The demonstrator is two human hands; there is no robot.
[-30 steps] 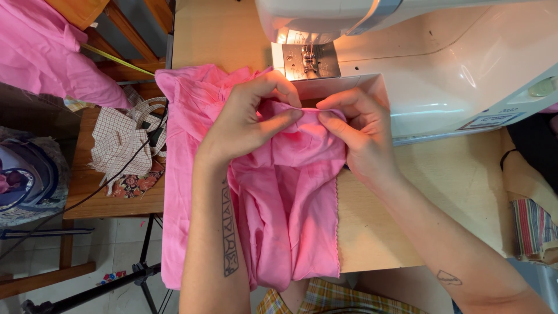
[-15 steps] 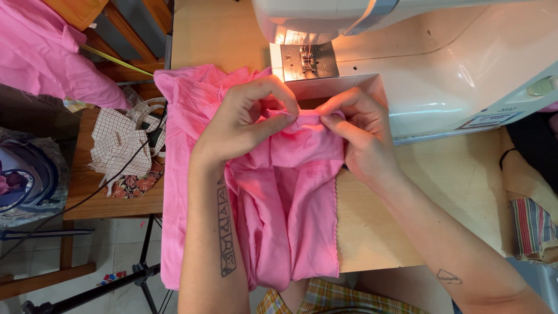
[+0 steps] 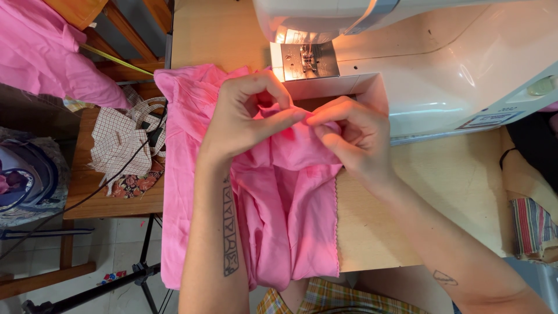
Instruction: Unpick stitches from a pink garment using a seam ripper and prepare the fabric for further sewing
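A pink fabric piece (image 3: 290, 221) lies over the wooden table edge (image 3: 378, 244) and hangs down toward my lap. My left hand (image 3: 244, 116) pinches its upper folded edge between thumb and fingers. My right hand (image 3: 349, 139) grips the same edge right beside it, fingertips almost touching the left thumb. Both hands sit just in front of the white sewing machine (image 3: 442, 64), a little below its lit needle plate (image 3: 308, 58). The seam under my fingers is hidden.
More pink cloth (image 3: 46, 52) is piled at the upper left. A checked fabric scrap with a cable (image 3: 122, 145) lies on a lower wooden bench. A striped cloth (image 3: 532, 224) sits at the right edge. A dark tripod leg (image 3: 104, 288) stands on the floor.
My hands have drawn closer together on the fabric's folded edge, and the left thumb now stretches toward the right fingers. The cloth is bunched higher between them.
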